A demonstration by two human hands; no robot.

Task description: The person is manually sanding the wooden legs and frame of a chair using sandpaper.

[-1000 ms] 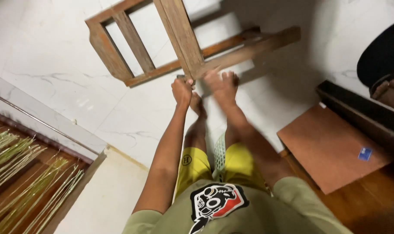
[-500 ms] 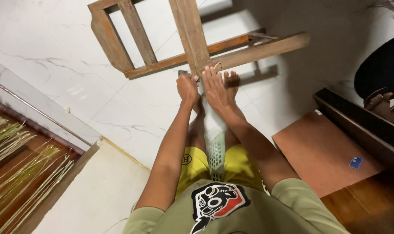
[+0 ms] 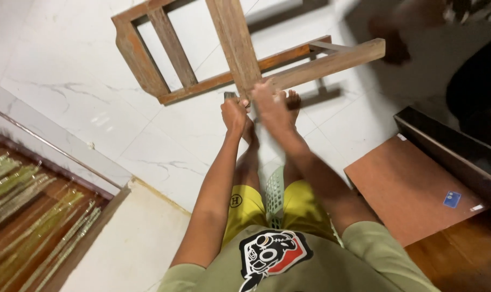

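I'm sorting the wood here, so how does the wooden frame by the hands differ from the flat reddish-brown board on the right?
The worn wooden frame is open, built of separate slats with white tile showing between them; the flat reddish-brown board is one solid panel. The frame looks weathered and uneven in colour; the board is smooth and even, with a small blue sticker. Both hands meet the frame; nothing touches the board. Both are brown.

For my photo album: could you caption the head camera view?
Seated on white tile, a person presses both hands, left hand and right hand, against a worn wooden frame.
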